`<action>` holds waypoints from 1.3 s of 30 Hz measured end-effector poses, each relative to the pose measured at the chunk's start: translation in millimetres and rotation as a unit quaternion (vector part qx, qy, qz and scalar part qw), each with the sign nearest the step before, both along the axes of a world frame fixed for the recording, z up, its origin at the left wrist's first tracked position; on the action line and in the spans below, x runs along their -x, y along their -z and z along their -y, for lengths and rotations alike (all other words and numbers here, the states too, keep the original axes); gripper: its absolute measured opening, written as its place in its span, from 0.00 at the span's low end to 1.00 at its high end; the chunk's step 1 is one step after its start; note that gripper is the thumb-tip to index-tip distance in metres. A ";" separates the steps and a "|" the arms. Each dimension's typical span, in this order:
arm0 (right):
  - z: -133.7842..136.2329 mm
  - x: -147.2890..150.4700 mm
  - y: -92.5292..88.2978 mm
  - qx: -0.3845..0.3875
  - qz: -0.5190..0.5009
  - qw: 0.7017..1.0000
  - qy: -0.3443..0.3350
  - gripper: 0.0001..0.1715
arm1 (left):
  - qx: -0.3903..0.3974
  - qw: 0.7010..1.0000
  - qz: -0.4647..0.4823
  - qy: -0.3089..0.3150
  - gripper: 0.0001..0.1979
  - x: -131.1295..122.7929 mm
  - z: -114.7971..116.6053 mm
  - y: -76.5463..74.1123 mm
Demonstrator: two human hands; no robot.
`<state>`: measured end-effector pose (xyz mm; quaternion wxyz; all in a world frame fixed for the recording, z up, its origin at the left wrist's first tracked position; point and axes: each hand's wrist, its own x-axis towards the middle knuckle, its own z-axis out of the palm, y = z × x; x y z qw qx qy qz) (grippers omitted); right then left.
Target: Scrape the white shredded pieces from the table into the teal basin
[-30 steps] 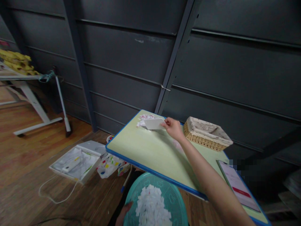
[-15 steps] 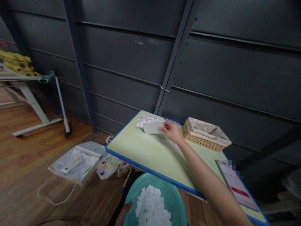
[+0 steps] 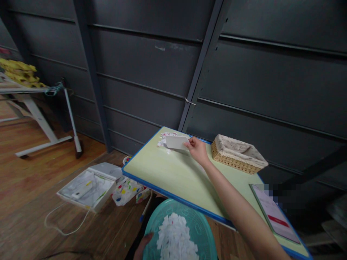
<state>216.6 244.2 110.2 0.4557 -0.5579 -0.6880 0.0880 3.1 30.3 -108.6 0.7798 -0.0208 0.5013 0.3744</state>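
My right hand (image 3: 197, 148) pinches one end of a flat white card (image 3: 177, 142) with rounded corners, held tilted just above the far part of the table (image 3: 151, 166). Behind and beside the card lie small paper scraps (image 3: 162, 141), white with some pink print, partly hidden by it. Low in the view, a green plastic basket (image 3: 205, 231) sits below the table's near edge, holding a heap of white paper scraps (image 3: 177, 234). My left hand (image 3: 143, 246) grips the basket's left rim; its fingers show only in part.
A cloth-lined wicker basket (image 3: 238, 167) stands at the table's back right, and a phone-like tablet (image 3: 275, 213) lies near the right edge. On the floor at left are an open white box (image 3: 86, 191) with a cord and a dotted plastic bag (image 3: 126, 193). A dark panelled wall (image 3: 146, 72) rises behind.
The card has tilted and shifted slightly up over the scraps, and a few scraps now show in front of its lower edge. My left hand and the green basket have barely moved.
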 end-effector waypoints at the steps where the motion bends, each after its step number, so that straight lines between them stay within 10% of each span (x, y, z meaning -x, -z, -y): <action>1: -1.1 1.0 -0.3 0.000 -0.008 1.000 -0.005 0.08 | 0.011 1.000 -0.002 -0.003 0.43 0.2 0.2 -1.2; 31: 18.0 -14.4 -10.5 0.070 -0.001 0.997 -0.044 0.10 | 0.012 0.996 -0.080 -0.040 0.39 1.2 -7.0 -8.2; 39: 18.5 -12.0 1.6 0.041 -0.063 0.997 -0.020 0.12 | 0.037 0.988 -0.136 -0.058 0.27 -6.3 -8.3 -33.3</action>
